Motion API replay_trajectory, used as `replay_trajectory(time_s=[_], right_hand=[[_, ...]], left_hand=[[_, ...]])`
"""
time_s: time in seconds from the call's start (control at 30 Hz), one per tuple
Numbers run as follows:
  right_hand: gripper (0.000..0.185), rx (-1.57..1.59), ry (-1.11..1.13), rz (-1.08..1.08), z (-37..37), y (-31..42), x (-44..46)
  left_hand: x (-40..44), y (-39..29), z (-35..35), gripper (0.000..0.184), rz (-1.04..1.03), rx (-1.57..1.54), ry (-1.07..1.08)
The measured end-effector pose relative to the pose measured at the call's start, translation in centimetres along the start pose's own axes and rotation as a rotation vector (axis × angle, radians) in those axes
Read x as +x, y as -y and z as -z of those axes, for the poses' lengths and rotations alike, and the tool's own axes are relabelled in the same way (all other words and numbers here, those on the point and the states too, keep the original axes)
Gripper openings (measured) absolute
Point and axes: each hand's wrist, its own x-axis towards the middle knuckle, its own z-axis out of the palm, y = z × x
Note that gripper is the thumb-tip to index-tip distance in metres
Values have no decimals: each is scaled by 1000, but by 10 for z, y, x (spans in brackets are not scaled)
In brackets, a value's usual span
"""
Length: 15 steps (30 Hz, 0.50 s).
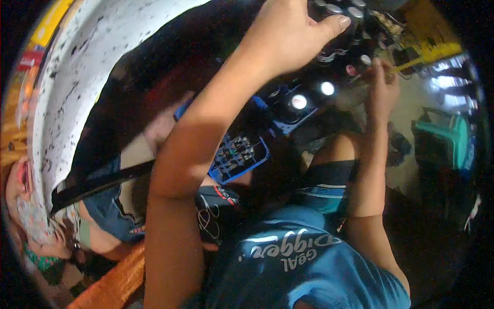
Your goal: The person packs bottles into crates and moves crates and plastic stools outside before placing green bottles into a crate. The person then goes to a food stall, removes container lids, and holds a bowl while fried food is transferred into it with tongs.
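Note:
My left hand (288, 36) reaches to the top edge, its thumb stretched out to the right over dark parts with round metal pieces (334, 9). Its other fingers are out of frame, so any grip is hidden. My right hand (383, 95) is raised at the upper right, its fingers closed beside small round pieces (365, 59); what they hold is too small to tell. A yellow strip (429, 57) extends rightward from near those fingers. Below my left hand are two bright round white-topped items (298, 102). Beneath my left forearm lies a blue tray (267, 154) with small metal parts.
A white, dark-spotted panel (69, 92) curves along the upper left. At the left edge another person (43, 232) sits near an orange surface (116, 278). A teal plastic stool (447, 131) stands at the right. A thin pale cable (208, 221) lies near my left arm.

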Motion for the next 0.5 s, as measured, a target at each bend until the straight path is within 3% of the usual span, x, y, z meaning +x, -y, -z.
replay_trajectory(time_s=[0.03, 0.07, 0.13, 0.17, 0.23, 0.27, 0.3, 0.33, 0.37, 0.43, 0.47, 0.5], right_hand=[[27, -12, 3, -7, 2, -2, 1], [27, -34, 7, 20, 6, -7, 4], [28, 10, 0, 20, 9, -12, 7], [28, 62, -32, 33, 8, -12, 9], [25, 86, -18, 6, 9, -9, 10], [27, 100, -2, -10, 12, -11, 11], [30, 117, 12, -20, 13, -13, 14], [29, 71, 13, 14, 11, -14, 14], [29, 74, 26, 20, 10, -13, 14], [25, -11, 58, -5, 10, -11, 12], [25, 3, 60, -1, 10, -14, 12], [26, 37, 57, -14, 12, -20, 12]], left_hand=[[-17, 19, -1, 25, -145, -60, -76], [-45, 19, 7, 22, -84, -136, -184], [-111, 36, 24, 17, 123, -171, -278], [-144, 70, 21, 15, 257, -181, -434], [-215, 154, 10, 12, 698, -44, -634], [-260, 188, 2, 22, 728, 333, -355], [-293, 196, -21, 43, 936, 459, -141], [-323, 203, -43, 63, 920, 662, 270], [-342, 192, -63, 77, 946, 765, 532], [-382, 196, -90, 87, 708, 952, 602], [-383, 197, -94, 78, 757, 926, 581], [-383, 202, -94, 58, 754, 930, 569]])
